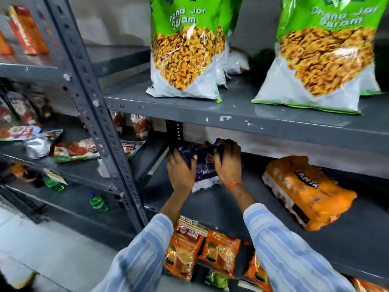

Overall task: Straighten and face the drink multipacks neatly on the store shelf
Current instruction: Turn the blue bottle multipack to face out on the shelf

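Striped sleeves [147, 251] reach into a grey shelf [221, 209]. Left hand [181, 173] and right hand [228, 163] clasp a dark blue multipack [203, 163] from both sides, deep on the shelf's left. An orange multipack [305, 192] lies skewed, well apart on the right.

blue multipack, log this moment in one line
stage: straightening | hands: left and right grip blue multipack | orange multipack: askew, untouched

Left hand [180, 172] and right hand [228, 163] are gripping a dark blue multipack [203, 163] from both sides on the grey shelf [210, 203]. Orange multipack [305, 190] is lying skewed, well apart to the right. Blue label is blurred, probably drinks.
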